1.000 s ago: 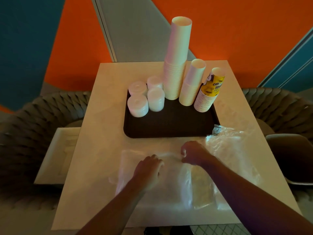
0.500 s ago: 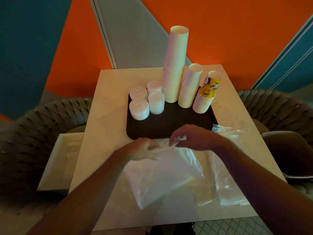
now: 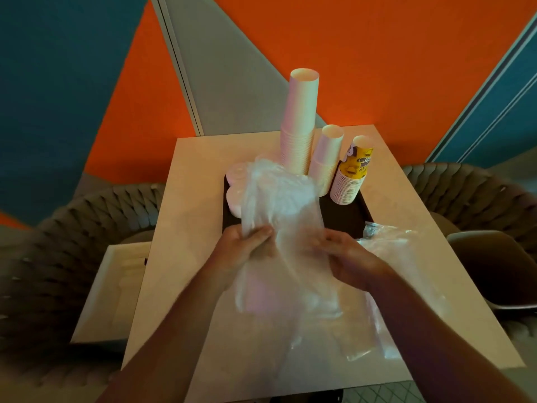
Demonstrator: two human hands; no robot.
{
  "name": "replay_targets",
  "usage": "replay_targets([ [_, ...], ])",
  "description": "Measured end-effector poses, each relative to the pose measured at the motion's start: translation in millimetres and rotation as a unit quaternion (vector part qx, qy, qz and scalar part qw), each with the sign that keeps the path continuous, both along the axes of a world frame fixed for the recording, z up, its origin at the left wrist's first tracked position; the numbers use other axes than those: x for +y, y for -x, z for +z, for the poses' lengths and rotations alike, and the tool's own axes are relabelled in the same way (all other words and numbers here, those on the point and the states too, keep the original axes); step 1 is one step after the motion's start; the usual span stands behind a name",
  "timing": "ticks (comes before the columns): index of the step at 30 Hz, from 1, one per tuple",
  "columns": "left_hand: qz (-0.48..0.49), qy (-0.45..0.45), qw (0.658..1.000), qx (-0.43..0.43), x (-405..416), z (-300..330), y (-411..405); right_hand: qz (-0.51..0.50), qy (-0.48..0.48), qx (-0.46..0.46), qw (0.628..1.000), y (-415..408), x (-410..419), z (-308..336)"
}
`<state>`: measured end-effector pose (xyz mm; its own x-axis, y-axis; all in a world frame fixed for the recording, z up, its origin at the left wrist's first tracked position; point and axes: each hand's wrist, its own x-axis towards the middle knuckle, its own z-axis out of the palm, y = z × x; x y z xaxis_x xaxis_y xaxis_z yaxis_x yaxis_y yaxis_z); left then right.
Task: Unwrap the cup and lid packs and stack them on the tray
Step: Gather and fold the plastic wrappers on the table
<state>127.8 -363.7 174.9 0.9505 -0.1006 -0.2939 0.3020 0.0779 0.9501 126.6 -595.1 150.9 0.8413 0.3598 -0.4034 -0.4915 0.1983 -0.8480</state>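
Note:
My left hand (image 3: 242, 247) and my right hand (image 3: 345, 257) both grip a clear plastic wrapper (image 3: 279, 205), lifted above the table in front of the tray. The dark tray (image 3: 353, 212) holds a tall stack of white cups (image 3: 299, 126), a shorter white stack (image 3: 327, 157) and a yellow printed stack (image 3: 351, 175). White lid stacks (image 3: 234, 183) stand on the tray's left part, mostly hidden behind the raised wrapper.
More crumpled clear plastic (image 3: 406, 257) lies on the beige table (image 3: 186, 216) at the right. Woven chairs (image 3: 72, 242) flank the table, and a white box (image 3: 110, 292) rests on the left one. An orange wall stands behind.
Both hands have picked the wrapper up off the table and raised it in front of the tray, covering the lids. The camera has moved closer.

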Motion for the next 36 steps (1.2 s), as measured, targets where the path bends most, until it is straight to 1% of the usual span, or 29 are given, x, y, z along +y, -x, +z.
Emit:
replay_targets([
  [5, 0.02, -0.023, 0.999, -0.044, 5, 16, 1, -0.035, 0.048, -0.034, 0.998, -11, 5, 29],
  [10, -0.064, -0.073, 0.993, -0.074, 17, 33, -2, -0.037, 0.053, -0.069, 0.996, -21, 0, 49],
  [13, -0.098, -0.121, 0.982, -0.111, 24, 44, -6, -0.024, 0.056, -0.067, 0.996, -26, -4, 59],
  [15, -0.111, -0.135, 0.976, -0.13, 25, 54, -7, -0.021, 0.059, -0.062, 0.996, -29, -10, 65],
  [21, -0.057, -0.124, 0.982, -0.133, 31, 63, -10, -0.024, 0.088, -0.094, 0.991, -34, -18, 86],
  [23, -0.076, -0.116, 0.98, -0.143, 33, 66, -11, -0.016, 0.099, -0.109, 0.989, -35, -20, 92],
  [25, -0.098, -0.099, 0.978, -0.154, 35, 72, -9, -0.011, 0.082, -0.117, 0.99, -36, -20, 98],
  [27, -0.114, -0.079, 0.982, -0.131, 36, 80, -6, -0.018, 0.062, -0.129, 0.99, -36, -20, 102],
  [28, -0.12, -0.06, 0.984, -0.114, 38, 82, -7, -0.025, 0.077, -0.136, 0.987, -37, -21, 102],
  [30, -0.154, 0.007, 0.985, -0.077, 40, 85, -10, -0.048, 0.118, -0.141, 0.982, -43, -27, 100],
  [31, -0.165, 0.038, 0.984, -0.054, 41, 88, -11, -0.045, 0.126, -0.142, 0.981, -47, -29, 101],
  [32, -0.176, 0.049, 0.983, -0.03, 40, 92, -11, -0.021, 0.129, -0.148, 0.98, -48, -29, 105],
  [34, -0.205, 0.023, 0.978, 0.005, 34, 98, -13, 0.057, 0.124, -0.168, 0.976, -51, -26, 113],
  [36, -0.262, -0.025, 0.965, -0.001, 23, 104, -15, 0.097, 0.131, -0.163, 0.973, -54, -19, 117],
])
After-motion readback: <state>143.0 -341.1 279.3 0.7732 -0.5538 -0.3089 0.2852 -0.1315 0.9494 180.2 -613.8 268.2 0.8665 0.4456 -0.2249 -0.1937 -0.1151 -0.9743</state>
